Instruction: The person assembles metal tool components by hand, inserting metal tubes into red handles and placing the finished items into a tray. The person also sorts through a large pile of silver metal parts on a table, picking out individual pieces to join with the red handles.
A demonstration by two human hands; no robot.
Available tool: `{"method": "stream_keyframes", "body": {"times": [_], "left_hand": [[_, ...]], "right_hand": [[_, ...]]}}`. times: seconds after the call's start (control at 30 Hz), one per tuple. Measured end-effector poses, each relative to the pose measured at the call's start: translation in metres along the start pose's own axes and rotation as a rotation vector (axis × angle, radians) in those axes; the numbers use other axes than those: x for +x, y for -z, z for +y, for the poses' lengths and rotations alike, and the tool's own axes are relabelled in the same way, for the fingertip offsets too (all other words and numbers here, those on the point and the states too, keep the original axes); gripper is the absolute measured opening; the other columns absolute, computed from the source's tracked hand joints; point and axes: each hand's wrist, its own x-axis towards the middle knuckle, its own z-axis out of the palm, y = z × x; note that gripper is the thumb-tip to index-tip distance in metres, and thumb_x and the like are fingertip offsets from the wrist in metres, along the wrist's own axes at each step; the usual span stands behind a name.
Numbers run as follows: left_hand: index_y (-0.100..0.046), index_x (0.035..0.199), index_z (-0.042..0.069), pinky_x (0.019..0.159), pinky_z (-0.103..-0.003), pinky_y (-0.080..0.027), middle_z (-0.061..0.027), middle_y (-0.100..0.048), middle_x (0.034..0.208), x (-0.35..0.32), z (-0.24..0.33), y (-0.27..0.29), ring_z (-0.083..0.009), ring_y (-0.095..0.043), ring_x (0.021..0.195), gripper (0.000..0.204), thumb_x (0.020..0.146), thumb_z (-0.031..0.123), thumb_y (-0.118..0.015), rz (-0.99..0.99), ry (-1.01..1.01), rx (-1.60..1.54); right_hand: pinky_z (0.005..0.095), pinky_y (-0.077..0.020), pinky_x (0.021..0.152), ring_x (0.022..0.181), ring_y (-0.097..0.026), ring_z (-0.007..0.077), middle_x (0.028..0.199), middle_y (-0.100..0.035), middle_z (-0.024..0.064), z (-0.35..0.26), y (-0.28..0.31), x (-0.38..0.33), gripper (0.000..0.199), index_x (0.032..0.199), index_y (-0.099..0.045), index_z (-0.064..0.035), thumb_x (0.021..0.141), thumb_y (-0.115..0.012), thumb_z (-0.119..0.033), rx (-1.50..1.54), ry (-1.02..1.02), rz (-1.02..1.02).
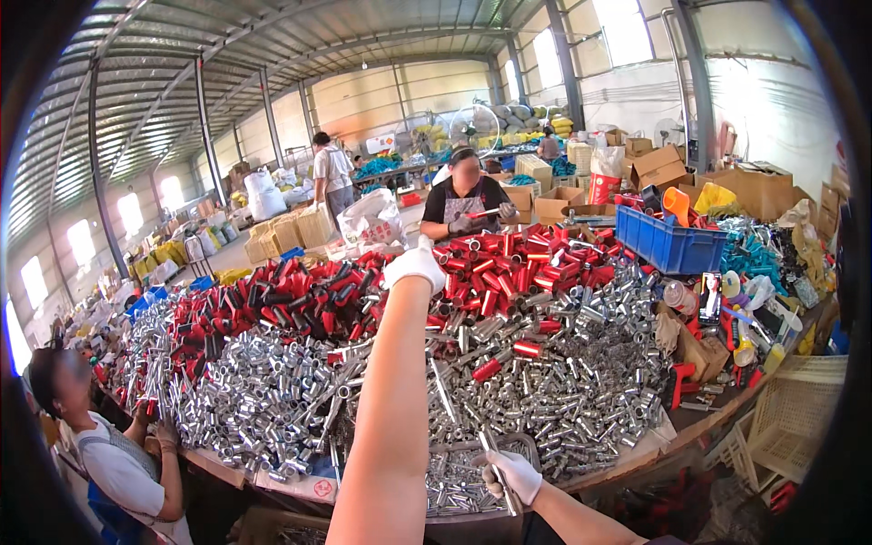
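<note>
One metal rod pinched in right grip; left grip at red handles, closure cannot tell; silver fittings heaped loose, much apparently left, finished pieces indistinguishable.

Silver metal rod, held tilted; glossy red cylinders heaped loosely farther back.

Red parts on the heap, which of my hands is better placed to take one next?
Left, I'd judge: your left hand is stretched toward the red parts, while your right hand is nearer you, gripping a metal rod. I can't tell whether the left holds anything.
</note>
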Motion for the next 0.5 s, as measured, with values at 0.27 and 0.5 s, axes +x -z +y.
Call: {"method": "stream_keyframes", "body": {"times": [0.27, 0.5], "left_hand": [[-0.027, 0.151, 0.011, 0.095, -0.041, -0.049, -0.0158, -0.063, 0.126, 0.007, 0.007, -0.003, -0.0294, -0.063, 0.113, 0.078, 0.080, 0.021, -0.059, 0.006, 0.000, -0.025], [-0.070, 0.111, 0.019, 0.095, -0.040, -0.050, -0.0096, -0.068, 0.115, -0.022, -0.005, -0.082, -0.0296, -0.064, 0.108, 0.040, 0.078, 0.031, -0.052, -0.222, -0.256, 0.027]], "right_hand": [[0.0268, -0.0381, 0.044, 0.051, -0.049, 0.0119, 0.070, -0.053, 0.0011, 0.003, 0.004, 0.006, 0.040, 0.116, -0.059, 0.0016, 0.100, -0.050, -0.035, 0.027, 0.007, -0.028], [0.0263, -0.0391, 0.044, 0.051, -0.048, 0.0114, 0.071, -0.053, 0.0008, -0.001, 0.003, -0.002, 0.040, 0.117, -0.057, 0.0014, 0.100, -0.049, -0.034, 0.022, -0.001, -0.016]]}}
